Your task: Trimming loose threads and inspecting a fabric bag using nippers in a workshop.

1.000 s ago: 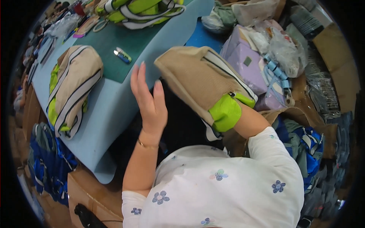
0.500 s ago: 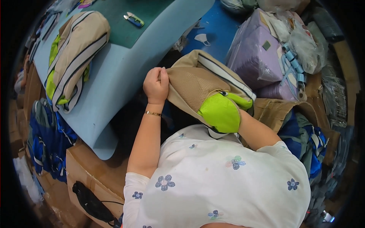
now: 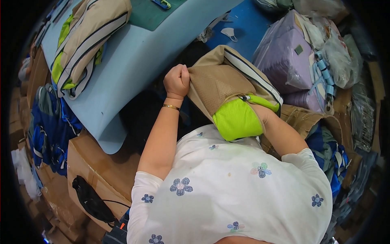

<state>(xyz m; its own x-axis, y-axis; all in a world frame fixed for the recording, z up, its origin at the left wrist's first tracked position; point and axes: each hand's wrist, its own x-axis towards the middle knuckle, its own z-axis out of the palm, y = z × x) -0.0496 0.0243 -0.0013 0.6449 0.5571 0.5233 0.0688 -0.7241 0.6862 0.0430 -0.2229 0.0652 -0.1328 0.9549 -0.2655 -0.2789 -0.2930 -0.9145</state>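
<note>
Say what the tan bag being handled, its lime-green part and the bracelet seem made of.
Tan bag: probably matte woven fabric; a mesh-like texture shows.
Lime-green part: likely thin synthetic cloth, slightly glossy, with soft wrinkles.
Bracelet: perhaps polished metal, being gold-coloured and shiny.

Crowded workroom, soft even light.
Light-blue bench (image 3: 130, 61), right edge curving down, green mat (image 3: 147, 18) toward far edge; cardboard box (image 3: 101, 158) by near corner; flat blue surface (image 3: 248, 20) past right edge, open carton (image 3: 301, 116) nearer.
</note>
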